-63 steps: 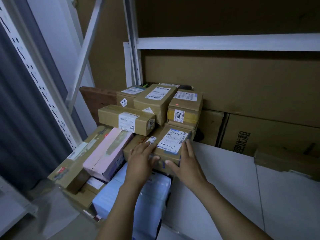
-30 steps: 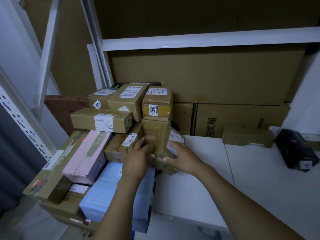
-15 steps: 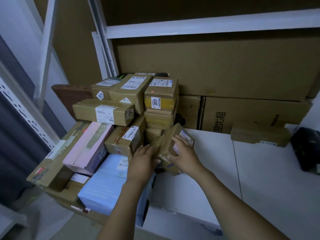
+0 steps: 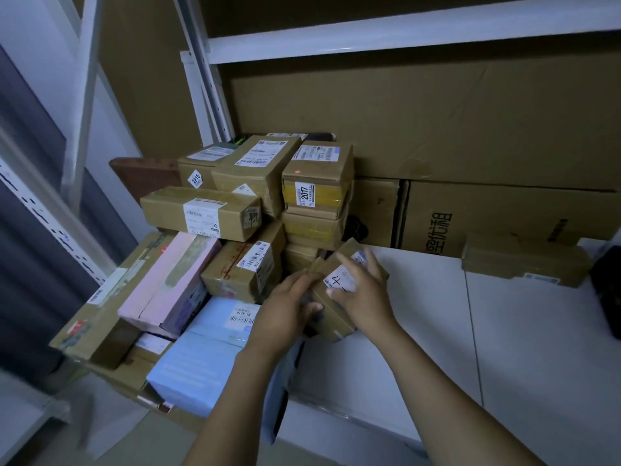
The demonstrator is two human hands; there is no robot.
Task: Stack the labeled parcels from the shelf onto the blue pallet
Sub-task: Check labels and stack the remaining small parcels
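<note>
The left hand [image 4: 285,311] and right hand [image 4: 364,295] grip a small labeled parcel [image 4: 332,319], tilted over the white shelf [image 4: 437,314] beside the pile [image 4: 235,210]; it looks mid-lift, and next it wants carrying to the pallet, which I can't see.

Noted gripped between left hand [image 4: 289,307] and right hand [image 4: 364,295]: tilted parcel [image 4: 336,319], handwritten label uppermost, partly covered by right fingers [image 4: 346,264]. Directly left of grip: taped box [image 4: 235,274]. Below left: blue box [image 4: 201,358]. Behind, above: box marked 2017 [image 4: 317,183]. Right: white shelf [image 4: 521,348].
</note>
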